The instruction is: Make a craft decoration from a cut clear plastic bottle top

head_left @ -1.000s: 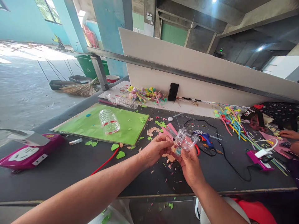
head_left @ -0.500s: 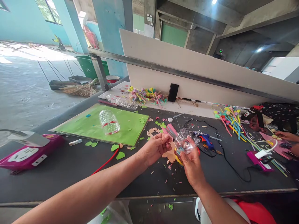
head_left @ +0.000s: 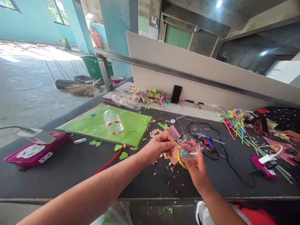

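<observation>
My right hand (head_left: pixel 198 170) is closed on a clear cut bottle piece (head_left: pixel 190 149), its round neck end turned towards me. My left hand (head_left: pixel 161 147) is pinched at the left edge of that piece. What its fingertips hold is too small to make out. A thin clear strand stands up above the bottle piece. Scissors with a yellow handle (head_left: pixel 180 158) lie partly hidden below my hands, among peach paper scraps (head_left: pixel 173 158). Just right of the piece lies a blue glue gun (head_left: pixel 209 143) with a black cord.
A clear bottle section (head_left: pixel 113 122) lies on green sheets (head_left: pixel 82 125). Purple power strips (head_left: pixel 35 150) sit left and right. Behind are a white bottle cap (head_left: pixel 172 121), an upright phone (head_left: pixel 176 94) and colourful twisted stems (head_left: pixel 234 123). Another person's hand (head_left: pixel 292 136) is at far right.
The bottle piece has turned so its neck end faces me more. My left hand has come closer to its edge. The whole view has shifted slightly.
</observation>
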Demonstrator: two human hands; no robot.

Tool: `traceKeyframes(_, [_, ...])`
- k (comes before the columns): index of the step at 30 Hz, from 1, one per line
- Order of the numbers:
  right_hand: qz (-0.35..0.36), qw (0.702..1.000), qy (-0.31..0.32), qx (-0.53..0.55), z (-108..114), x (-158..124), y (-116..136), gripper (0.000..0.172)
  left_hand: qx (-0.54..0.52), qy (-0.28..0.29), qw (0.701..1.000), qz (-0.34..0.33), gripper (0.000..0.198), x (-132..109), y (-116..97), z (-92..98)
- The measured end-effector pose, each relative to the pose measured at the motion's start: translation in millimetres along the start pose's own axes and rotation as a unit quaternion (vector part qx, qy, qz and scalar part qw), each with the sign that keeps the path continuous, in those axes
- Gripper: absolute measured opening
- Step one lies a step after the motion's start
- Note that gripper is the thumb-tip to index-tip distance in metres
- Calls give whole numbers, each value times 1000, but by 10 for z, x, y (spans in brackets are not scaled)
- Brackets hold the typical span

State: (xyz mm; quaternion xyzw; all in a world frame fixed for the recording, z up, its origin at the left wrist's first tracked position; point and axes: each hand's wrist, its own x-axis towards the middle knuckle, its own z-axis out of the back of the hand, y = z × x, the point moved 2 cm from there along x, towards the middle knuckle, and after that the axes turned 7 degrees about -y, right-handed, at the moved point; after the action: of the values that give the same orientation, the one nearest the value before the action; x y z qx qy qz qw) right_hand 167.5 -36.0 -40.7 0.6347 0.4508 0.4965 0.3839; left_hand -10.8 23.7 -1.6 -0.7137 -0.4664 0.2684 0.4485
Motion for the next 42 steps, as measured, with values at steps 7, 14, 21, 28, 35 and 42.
traceKeyframes(7, [43,997,29,-63,85,-17,34,62,132,4,990,-43,33,2,-72,27])
traceKeyframes(14, [78,989,31,-120,158,-13,-2,64,175,23,983,-59,30,-30,-70,3])
traceKeyframes(21, [127,972,26,-195,189,-20,26,64,231,17,971,-63,19,-28,-77,-7])
traceKeyframes(28, [164,951,14,-263,195,-29,48,65,171,-13,985,-25,29,18,5,-20])
traceKeyframes(35, [174,944,21,-281,172,-37,53,64,206,-40,977,-24,31,17,28,-30])
traceKeyframes(42, [116,972,4,-203,102,-63,29,60,169,-42,985,-14,28,55,97,20])
